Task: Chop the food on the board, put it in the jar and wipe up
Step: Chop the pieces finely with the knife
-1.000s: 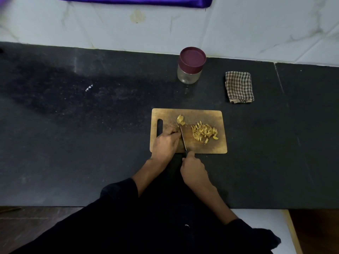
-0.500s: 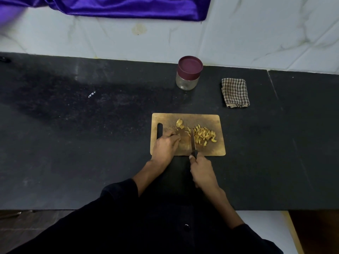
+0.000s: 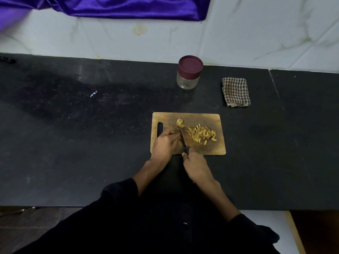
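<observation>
Head view — left hand (image 3: 166, 143) hides food.

A dark, almost black garment is worn, filling the lower part of the view. Both long sleeves (image 3: 119, 191) are pushed up towards the elbows, so the forearms are left bare. A small round button (image 3: 185, 224) is seen on the front. The left hand (image 3: 166, 142) and right hand (image 3: 196, 165) are bare

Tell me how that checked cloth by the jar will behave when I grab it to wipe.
The checked cloth is folded with loose, frayed-looking edges, so it will probably go floppy and unfold when lifted. It looks thin, so likely light. Pushed across the counter, it may bunch rather than slide.
</observation>
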